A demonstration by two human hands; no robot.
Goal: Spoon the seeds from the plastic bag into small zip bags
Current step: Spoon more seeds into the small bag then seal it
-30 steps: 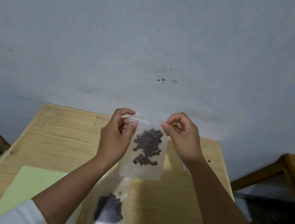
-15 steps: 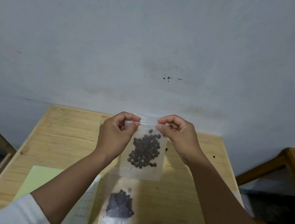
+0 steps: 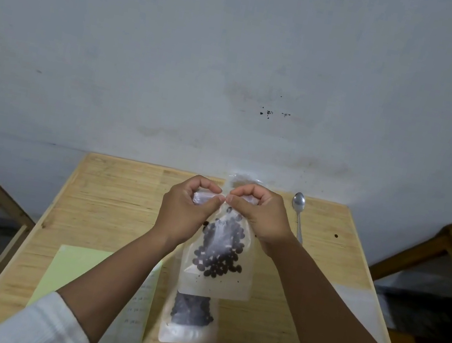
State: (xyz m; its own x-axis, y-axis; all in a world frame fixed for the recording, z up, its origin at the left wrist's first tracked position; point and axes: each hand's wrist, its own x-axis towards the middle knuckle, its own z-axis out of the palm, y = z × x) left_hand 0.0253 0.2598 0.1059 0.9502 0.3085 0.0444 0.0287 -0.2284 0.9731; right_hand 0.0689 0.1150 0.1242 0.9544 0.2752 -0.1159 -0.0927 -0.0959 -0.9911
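Both hands were raised above the wooden table (image 3: 109,211), held close together; the left hand (image 3: 185,209) and the right hand (image 3: 262,217) each pinched the top edge of a small zip bag (image 3: 218,260) between thumb and curled fingers, the fingertips nearly touching; the bag hung below them, dark seeds (image 3: 220,249) bunched in its middle; whether its seal was closed could not be told. A second bag of seeds (image 3: 190,316) lay flat on the table beneath it; a spoon (image 3: 298,211) lay just right of the right hand; a green sheet (image 3: 71,268) and a printed paper (image 3: 137,307) lay to the left.
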